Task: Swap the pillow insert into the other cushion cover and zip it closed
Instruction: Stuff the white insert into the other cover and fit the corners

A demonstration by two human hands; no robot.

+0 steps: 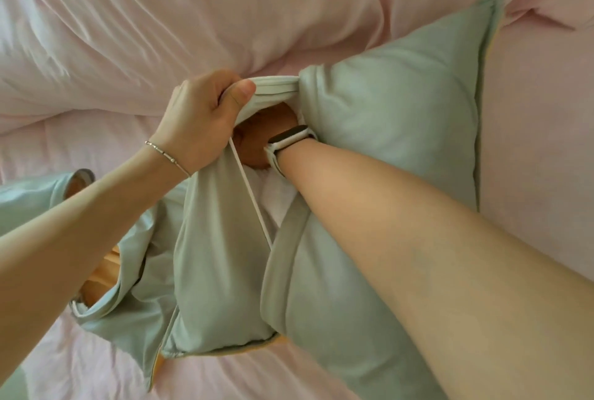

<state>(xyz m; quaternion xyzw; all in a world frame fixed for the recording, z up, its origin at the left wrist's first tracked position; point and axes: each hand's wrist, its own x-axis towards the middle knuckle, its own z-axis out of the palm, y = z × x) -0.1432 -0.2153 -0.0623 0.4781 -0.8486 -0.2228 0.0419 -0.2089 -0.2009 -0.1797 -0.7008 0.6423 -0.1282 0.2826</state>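
Sage-green cushion cover [385, 100] lies plump on the pink duvet [160, 14], its zip opening gaping toward the camera with white pillow insert [276, 194] showing inside. Left hand [199, 113] pinches the bunched upper edge of the opening, thumb on top. Right hand is buried past the wristwatch [289, 139] inside the cover; its grip cannot be told. Another green cover [106, 271] lies crumpled at lower left.

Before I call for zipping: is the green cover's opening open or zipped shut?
Open. The left hand holds the cover edge up, and the right forearm reaches through the gap.
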